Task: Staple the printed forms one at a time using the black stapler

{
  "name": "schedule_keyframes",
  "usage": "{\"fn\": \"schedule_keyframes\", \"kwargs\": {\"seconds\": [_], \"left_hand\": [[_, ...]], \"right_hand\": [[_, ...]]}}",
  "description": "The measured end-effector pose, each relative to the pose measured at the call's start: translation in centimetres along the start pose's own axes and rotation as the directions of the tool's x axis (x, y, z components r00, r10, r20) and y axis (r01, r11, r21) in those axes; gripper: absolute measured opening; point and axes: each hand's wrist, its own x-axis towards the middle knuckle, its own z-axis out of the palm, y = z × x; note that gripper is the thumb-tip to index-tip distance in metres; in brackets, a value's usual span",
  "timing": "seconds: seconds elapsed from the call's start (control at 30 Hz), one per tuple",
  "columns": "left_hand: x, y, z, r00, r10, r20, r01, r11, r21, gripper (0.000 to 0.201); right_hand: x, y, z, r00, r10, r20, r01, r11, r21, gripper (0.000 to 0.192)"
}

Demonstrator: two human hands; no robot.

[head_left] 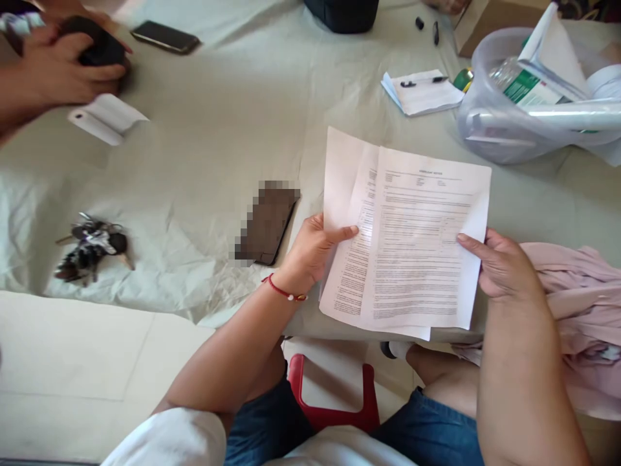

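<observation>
A person seated at a cloth-covered table [233, 129] holds a few printed sheets [412, 239] above its near edge, tilted up, seemingly for reading. The left hand [310, 249] grips the sheets' left edge, thumb on top, fingers closed behind the paper; a red bracelet [284, 291] circles that wrist. The right hand [502, 265] pinches the right edge the same way, forearm coming up from below. Left of the sheets lies a dark phone [266, 223]; farther left, a bunch of keys [92, 249]. Beyond the sheets sits a clear plastic tub [490, 123]. Another person's hands [63, 61] are at the far left corner.
</observation>
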Motion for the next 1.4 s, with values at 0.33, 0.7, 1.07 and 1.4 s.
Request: {"fn": "schedule_keyframes", "kwargs": {"seconds": [0.33, 0.7, 1.07, 1.4], "left_hand": [[-0.5, -0.6, 0.9, 0.988, -0.042, 0.148, 0.058, 0.993, -0.103, 0.048], [-0.5, -0.4, 0.9, 0.977, -0.028, 0.213, 0.055, 0.991, -0.125, 0.049], [-0.6, -1.4, 0.8, 0.992, 0.047, 0.113, -0.053, 0.997, 0.053, 0.049], [-0.9, -1.0, 0.4, 0.985, 0.151, -0.079, -0.135, 0.974, 0.179, 0.086]], "right_hand": [[-0.8, -0.6, 1.3, 0.992, 0.124, 0.015, -0.125, 0.991, 0.04, 0.07], [-0.5, 0.0, -0.1, 0.989, 0.108, 0.097, -0.111, 0.994, 0.023, 0.057], [-0.2, 0.5, 0.9, 0.998, -0.064, 0.009, 0.064, 0.998, 0.018, 0.056], [0.3, 1.0, 0.7, 0.985, -0.118, -0.123, 0.119, 0.993, -0.006, 0.049]]}}
